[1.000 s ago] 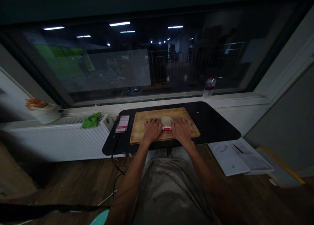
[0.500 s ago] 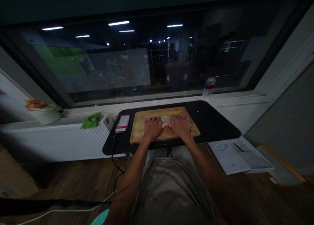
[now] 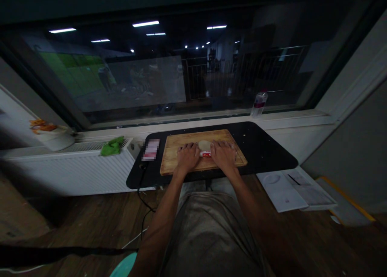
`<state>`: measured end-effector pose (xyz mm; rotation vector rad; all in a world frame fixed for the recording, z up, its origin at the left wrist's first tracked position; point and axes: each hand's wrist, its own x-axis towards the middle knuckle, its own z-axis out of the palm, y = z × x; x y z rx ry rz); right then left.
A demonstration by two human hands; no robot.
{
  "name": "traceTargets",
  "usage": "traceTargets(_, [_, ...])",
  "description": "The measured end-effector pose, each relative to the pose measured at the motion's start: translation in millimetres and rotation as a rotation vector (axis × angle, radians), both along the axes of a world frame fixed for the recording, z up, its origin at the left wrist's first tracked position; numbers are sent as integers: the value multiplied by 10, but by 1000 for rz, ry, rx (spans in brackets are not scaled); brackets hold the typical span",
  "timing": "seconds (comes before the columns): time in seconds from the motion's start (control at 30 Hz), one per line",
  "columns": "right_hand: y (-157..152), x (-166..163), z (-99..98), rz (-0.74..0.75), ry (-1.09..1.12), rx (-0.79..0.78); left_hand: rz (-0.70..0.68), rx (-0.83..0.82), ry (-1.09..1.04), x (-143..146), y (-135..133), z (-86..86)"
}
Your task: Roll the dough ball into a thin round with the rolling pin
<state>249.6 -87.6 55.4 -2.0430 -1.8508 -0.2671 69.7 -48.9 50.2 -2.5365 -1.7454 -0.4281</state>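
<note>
A wooden cutting board (image 3: 169, 161) lies on a small black table (image 3: 267, 153). A pale flat round of dough (image 3: 204, 144) rests on the board's middle. Just in front of the dough lies a roller-like thing with a red and white label (image 3: 206, 153), only its middle showing between my hands. My left hand (image 3: 187, 156) lies flat on its left end, fingers stretched forward. My right hand (image 3: 224, 154) lies flat on its right end in the same way. Both hands hide the ends.
A plastic bottle (image 3: 259, 104) stands on the window sill behind the table. A green cloth (image 3: 112, 146) and a white bowl (image 3: 55, 139) sit on the radiator at left. A blurred-out item (image 3: 150, 149) lies left of the board. Papers (image 3: 290, 186) lie on the floor at right, and a cable (image 3: 142, 200) hangs from the table.
Both hands have slid a little forward with the labelled thing toward the dough. The view has shifted slightly.
</note>
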Motion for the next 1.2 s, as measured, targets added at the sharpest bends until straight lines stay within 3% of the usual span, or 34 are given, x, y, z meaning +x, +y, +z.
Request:
traceTargets(0.77, [-126,-5,-68,28,-9,50,-12,63,-56,-25,-62,-134])
traceTargets(1.2, [-226,-9,-198,54,23,137,-29,184,-118,-66,-148,-288])
